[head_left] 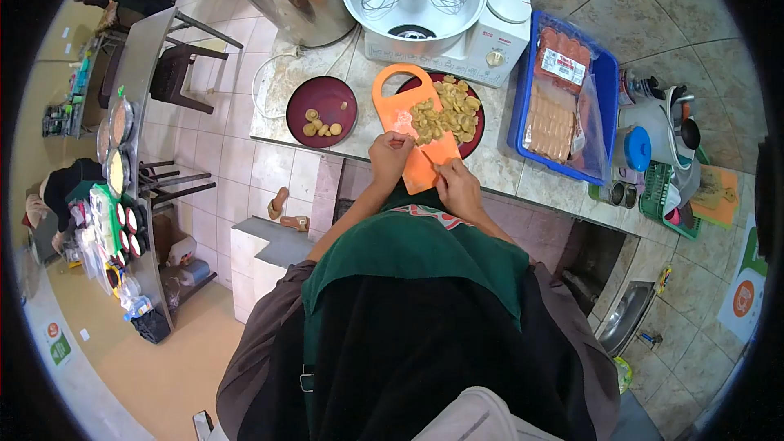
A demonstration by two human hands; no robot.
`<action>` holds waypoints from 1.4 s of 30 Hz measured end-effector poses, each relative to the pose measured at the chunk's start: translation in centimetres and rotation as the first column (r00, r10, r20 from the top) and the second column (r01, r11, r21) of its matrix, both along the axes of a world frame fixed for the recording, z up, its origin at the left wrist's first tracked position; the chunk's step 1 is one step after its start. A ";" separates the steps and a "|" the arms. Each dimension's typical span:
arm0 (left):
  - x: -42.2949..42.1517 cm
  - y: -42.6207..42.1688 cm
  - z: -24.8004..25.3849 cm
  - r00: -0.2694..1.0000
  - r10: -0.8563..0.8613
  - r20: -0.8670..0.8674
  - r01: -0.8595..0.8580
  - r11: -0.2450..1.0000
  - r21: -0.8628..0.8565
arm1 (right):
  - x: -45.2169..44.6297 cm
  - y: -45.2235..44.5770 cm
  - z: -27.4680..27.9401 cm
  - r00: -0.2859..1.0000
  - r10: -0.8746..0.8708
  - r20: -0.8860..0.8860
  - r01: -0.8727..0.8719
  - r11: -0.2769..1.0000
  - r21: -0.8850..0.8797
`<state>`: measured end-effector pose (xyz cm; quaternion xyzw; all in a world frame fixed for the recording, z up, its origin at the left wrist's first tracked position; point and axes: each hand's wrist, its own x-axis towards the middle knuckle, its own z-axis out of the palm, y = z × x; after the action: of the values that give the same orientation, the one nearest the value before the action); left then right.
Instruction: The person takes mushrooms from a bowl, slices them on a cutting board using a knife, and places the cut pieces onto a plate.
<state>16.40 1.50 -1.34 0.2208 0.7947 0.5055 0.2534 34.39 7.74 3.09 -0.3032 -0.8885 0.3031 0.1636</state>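
Observation:
An orange cutting board (394, 98) with a looped handle lies at a slant, its near end past the counter edge. Sliced mushrooms (429, 121) are heaped on its right side. My left hand (389, 157) is over the board's left edge, fingertips pinched together; anything between them is too small to name. At the right edge, my right hand (459, 188) has its fingers closed, and what they grip cannot be made out. Partly under the board, a dark red plate (480, 132) carries more slices. Whole mushrooms (313, 126) sit on another dark red plate (322, 91) to the left.
Behind the board stands a white stand mixer (494, 24) with whisks in its bowl. A blue crate (606, 73) of packaged sausages (549, 118) is to the right, with a green dish rack (657, 192) beyond. A steel pot (314, 4) stands back left. Another person (69, 196) is far left.

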 end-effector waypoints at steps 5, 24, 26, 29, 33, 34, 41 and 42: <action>0.1 0.1 0.4 1.000 0.010 0.001 -0.010 1.000 0.011 | -3.0 0.8 1.6 1.000 0.025 -0.003 -0.024 0.996 0.091; 0.5 -1.0 -2.5 0.991 0.015 0.136 -0.041 0.980 0.194 | -0.9 0.0 1.1 1.000 0.008 -0.021 -0.007 1.000 0.020; 0.5 -1.0 -2.5 0.993 0.014 0.120 -0.036 0.982 0.184 | -2.6 0.5 1.5 0.999 0.035 -0.023 -0.033 0.997 0.064; 0.6 -0.9 -1.7 0.992 0.018 0.128 -0.043 0.981 0.191 | -3.6 0.8 1.3 0.999 0.054 0.006 -0.055 0.994 0.091; 0.7 -1.0 -1.8 0.998 0.020 0.063 -0.030 0.987 0.157 | -4.5 1.2 0.7 0.997 0.082 -0.002 -0.081 0.989 0.124; 0.7 -1.0 -2.0 0.997 0.023 0.068 -0.034 0.984 0.174 | -5.2 1.4 0.2 0.996 0.089 -0.012 -0.087 0.987 0.136; 0.7 -1.3 -2.1 0.998 0.024 0.052 -0.031 0.989 0.142 | -1.9 0.1 -1.1 0.999 0.054 0.007 -0.054 0.997 0.054; 0.7 -1.3 -2.1 0.999 0.019 0.038 -0.023 0.991 0.130 | -0.9 -0.2 -0.9 0.999 0.050 0.002 -0.050 0.998 0.038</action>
<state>17.07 0.16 -3.49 0.2192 0.7576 0.5628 0.2475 33.45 7.55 2.19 -0.2781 -0.9015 0.2899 0.1612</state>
